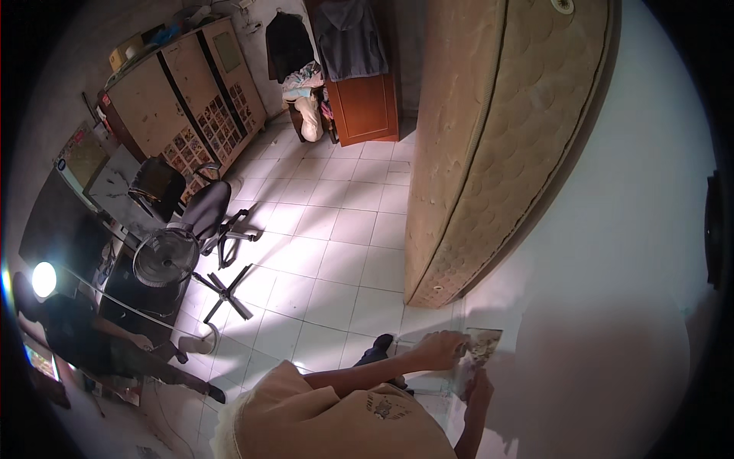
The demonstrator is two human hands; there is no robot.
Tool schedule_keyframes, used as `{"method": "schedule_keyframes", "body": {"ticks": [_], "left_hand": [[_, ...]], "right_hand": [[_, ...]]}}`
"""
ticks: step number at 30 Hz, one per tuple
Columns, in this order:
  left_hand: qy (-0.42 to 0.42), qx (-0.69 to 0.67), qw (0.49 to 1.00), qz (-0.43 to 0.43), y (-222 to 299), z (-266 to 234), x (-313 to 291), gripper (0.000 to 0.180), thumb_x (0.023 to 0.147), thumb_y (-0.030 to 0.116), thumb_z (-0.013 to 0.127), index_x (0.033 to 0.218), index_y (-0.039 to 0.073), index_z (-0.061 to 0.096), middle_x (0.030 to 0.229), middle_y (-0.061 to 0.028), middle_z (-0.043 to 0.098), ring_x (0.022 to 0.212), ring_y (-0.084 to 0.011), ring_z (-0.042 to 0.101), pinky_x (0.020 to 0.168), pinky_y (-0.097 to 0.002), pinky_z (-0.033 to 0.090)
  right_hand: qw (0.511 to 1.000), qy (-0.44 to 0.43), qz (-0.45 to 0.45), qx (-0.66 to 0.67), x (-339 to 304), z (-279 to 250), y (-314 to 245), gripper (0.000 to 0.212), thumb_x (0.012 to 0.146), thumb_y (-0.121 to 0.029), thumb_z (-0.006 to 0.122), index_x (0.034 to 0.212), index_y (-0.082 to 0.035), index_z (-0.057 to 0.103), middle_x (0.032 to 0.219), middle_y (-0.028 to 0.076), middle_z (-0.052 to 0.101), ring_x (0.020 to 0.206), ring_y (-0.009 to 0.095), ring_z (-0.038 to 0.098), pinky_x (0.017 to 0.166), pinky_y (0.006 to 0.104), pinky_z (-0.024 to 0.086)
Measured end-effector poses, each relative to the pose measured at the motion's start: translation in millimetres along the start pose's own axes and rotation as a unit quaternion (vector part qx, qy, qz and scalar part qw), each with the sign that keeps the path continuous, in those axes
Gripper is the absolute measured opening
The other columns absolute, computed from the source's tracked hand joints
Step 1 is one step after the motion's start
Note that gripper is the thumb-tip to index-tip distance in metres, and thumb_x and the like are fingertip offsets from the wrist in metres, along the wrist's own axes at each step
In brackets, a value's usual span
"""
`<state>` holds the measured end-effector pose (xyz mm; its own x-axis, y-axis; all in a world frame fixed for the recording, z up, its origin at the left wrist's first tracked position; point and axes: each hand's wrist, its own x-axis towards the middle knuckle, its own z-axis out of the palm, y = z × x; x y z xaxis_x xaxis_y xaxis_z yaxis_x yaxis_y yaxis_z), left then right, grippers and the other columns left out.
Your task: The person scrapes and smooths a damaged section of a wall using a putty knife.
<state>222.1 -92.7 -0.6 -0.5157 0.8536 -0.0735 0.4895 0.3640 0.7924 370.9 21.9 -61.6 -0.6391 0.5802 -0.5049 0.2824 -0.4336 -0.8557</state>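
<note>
My left hand (442, 351) is closed at the edge of a flat, four-cornered mottled plate (485, 344), smeared whitish and brown. Just below it is my right hand (479, 385), its fingers closed close under the plate. Whatever the right fingers hold is too small and blurred to make out. Both hands are in front of me, close to the white wall (612, 252) on the right. My left forearm reaches across from my beige shirt (344, 417).
A tan mattress (489, 168) leans upright against the wall. At left stand a pedestal fan (166, 257), a black office chair (206, 210) and a wardrobe (172, 96). Another person (84, 329) sits at far left beside a bright lamp (43, 279). White tiles (321, 264) cover the floor.
</note>
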Motion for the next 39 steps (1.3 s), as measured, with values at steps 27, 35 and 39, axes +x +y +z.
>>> {"method": "schedule_keyframes", "body": {"ticks": [27, 35, 39], "left_hand": [[0.132, -0.447, 0.88, -0.091, 8.2, -13.0, -28.9, 0.023, 0.086, 0.016, 0.052, 0.107, 0.005, 0.053, 0.091, -0.0041, 0.064, 0.079, -0.0068, 0.056, 0.06, -0.0216, 0.047], [0.105, -0.495, 0.853, -0.123, 17.9, -24.1, -15.7, 0.018, 0.085, 0.013, 0.053, 0.101, 0.006, 0.054, 0.085, -0.005, 0.064, 0.068, -0.0085, 0.057, 0.062, -0.0249, 0.05], [0.111, -0.455, 0.883, -0.034, 10.3, -0.8, 10.7, 0.014, 0.085, 0.01, 0.05, 0.098, 0.005, 0.053, 0.084, -0.0069, 0.063, 0.064, -0.0096, 0.056, 0.05, -0.0215, 0.046]], "right_hand": [[0.99, 0.059, -0.029, 0.127, -41.6, -4.6, -28.2, 0.031, 0.089, -0.032, 0.049, 0.105, -0.008, 0.056, 0.068, -0.007, 0.044, 0.058, 0.002, 0.04, 0.047, 0.0209, 0.028], [0.903, 0.251, -0.342, -0.071, -80.4, -16.3, -58.9, 0.048, 0.092, -0.035, 0.041, 0.128, -0.002, 0.042, 0.106, 0.01, 0.05, 0.061, 0.013, 0.045, 0.051, 0.0217, 0.035], [0.906, 0.309, -0.289, -0.014, -124.6, -3.8, -71.3, 0.058, 0.088, -0.031, 0.054, 0.135, -0.007, 0.029, 0.061, 0.003, 0.046, 0.042, 0.008, 0.033, 0.037, 0.0208, 0.028]]}}
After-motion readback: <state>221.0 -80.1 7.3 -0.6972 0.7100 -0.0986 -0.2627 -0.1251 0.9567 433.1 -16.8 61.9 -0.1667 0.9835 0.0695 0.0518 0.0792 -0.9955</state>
